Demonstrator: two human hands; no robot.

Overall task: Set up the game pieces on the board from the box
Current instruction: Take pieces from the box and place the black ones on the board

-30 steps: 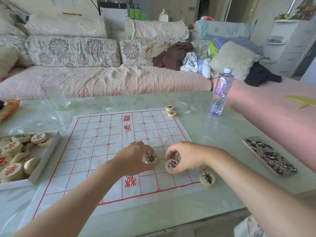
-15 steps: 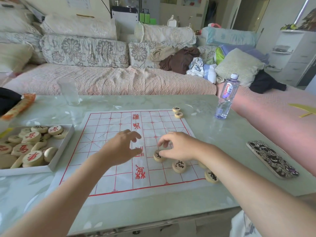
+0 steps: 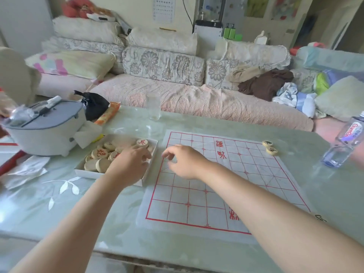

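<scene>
The round pale wooden game pieces [image 3: 102,154] with red marks lie heaped in a shallow white box [image 3: 152,166]. The box sits on the pale green glass tabletop [image 3: 59,203], just left of the white paper board with red lines [image 3: 216,184]. Two more pieces with black marks [image 3: 269,147] sit at the board's far right corner. A white pot with a grey lid [image 3: 45,127] stands on the left, and a long sofa with flowered cushions [image 3: 167,64] is behind. A clear plastic water bottle [image 3: 344,142] on the right is cut off at the picture's edge. The left hand [image 3: 130,162] is down in the box with its fingers bent over the pieces, but I cannot tell if it grips one. The right hand [image 3: 183,162] hovers over the board's left side, fingers loosely bent and holding nothing. The right arm hides the board's near right part, where only the rim of one piece [image 3: 320,217] peeks out. Half a second ago both hands were over that near right part. Now the left one has gone to the box, and the view has turned left.
</scene>
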